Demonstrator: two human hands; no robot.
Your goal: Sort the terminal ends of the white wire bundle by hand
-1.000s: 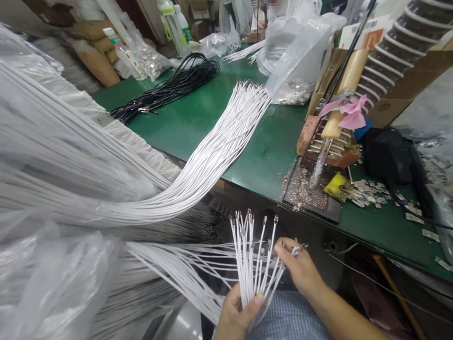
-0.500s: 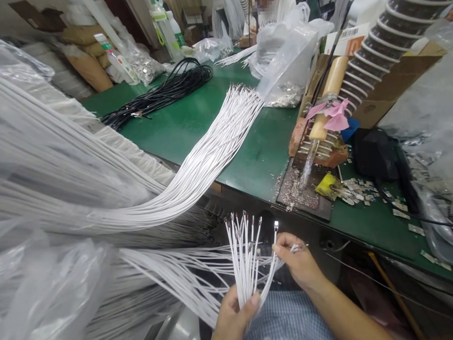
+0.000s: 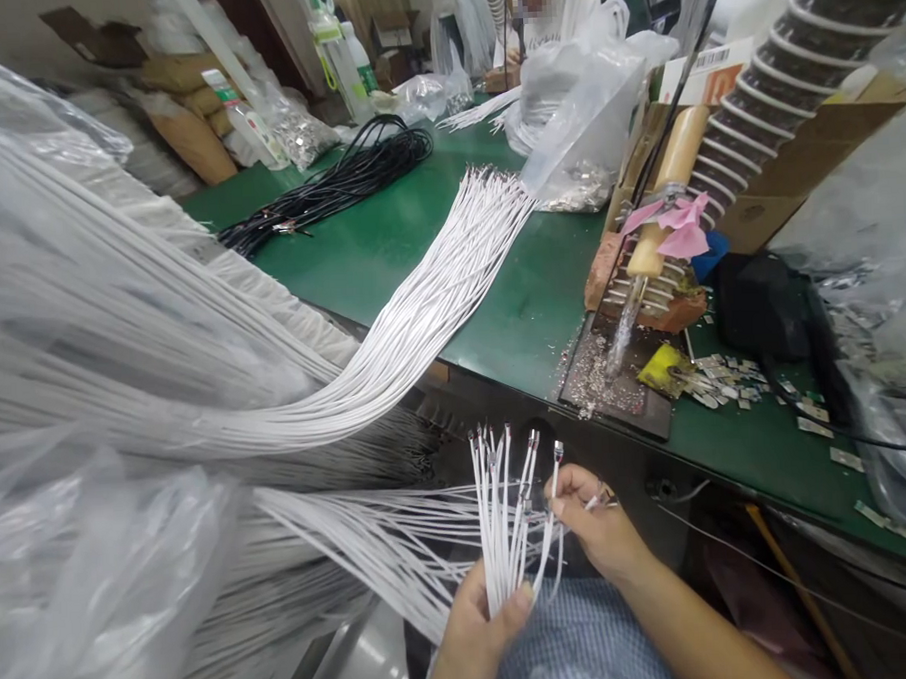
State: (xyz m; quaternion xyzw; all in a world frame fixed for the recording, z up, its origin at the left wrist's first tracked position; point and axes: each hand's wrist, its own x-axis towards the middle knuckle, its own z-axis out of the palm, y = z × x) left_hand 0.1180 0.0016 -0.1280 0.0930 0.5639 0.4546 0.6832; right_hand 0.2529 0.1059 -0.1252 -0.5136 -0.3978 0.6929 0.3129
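Note:
My left hand (image 3: 486,618) is closed round a fanned bunch of white cables (image 3: 499,538), whose ends stand upright with small metal connectors at the tips. To the right of it, my right hand (image 3: 600,518) pinches a single white cable (image 3: 550,535) just below its metal tip, bent away from the bunch. Another thin white end pokes out by the fingers of that hand. Behind and left of both hands, a wider spread of white cables (image 3: 364,544) runs in from the left. My lap, in blue checked cloth (image 3: 586,634), lies below.
A thick bundle of white cables (image 3: 422,321) rests across the green table (image 3: 528,346). Black cables (image 3: 341,179) lie farther back. At right, a wooden-handled soldering iron (image 3: 668,195) leans by a brick (image 3: 604,273) and spring hose (image 3: 794,74). A person (image 3: 551,15) sits across the table.
The view has shifted slightly, so things appear a little farther right. The bunch in my left hand has moved nearer my right hand, which still pinches a cable.

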